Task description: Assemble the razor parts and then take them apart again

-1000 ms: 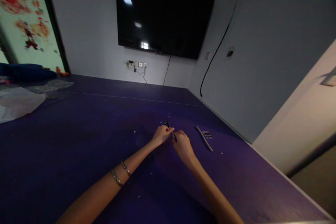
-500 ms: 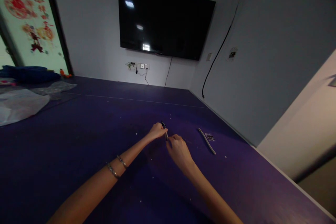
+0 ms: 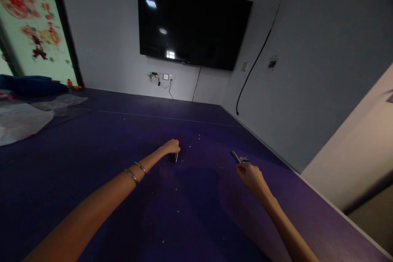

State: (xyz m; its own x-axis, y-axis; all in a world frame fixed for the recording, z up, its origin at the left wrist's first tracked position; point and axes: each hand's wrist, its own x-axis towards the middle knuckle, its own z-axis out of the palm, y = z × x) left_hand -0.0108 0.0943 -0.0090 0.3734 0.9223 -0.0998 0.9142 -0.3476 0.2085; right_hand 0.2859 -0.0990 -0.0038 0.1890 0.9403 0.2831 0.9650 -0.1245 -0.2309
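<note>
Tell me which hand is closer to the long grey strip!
The right hand. It covers the near part of the grey strip, while the left hand is well apart from it, off to the left.

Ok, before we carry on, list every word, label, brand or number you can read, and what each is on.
No text reads clearly.
Red characters on the pale door panel: too blurred to read.
Small mark on the television's lower edge: too small.
Dark markings on the small patch beside the right hand: too small to tell whether they are text.
</note>
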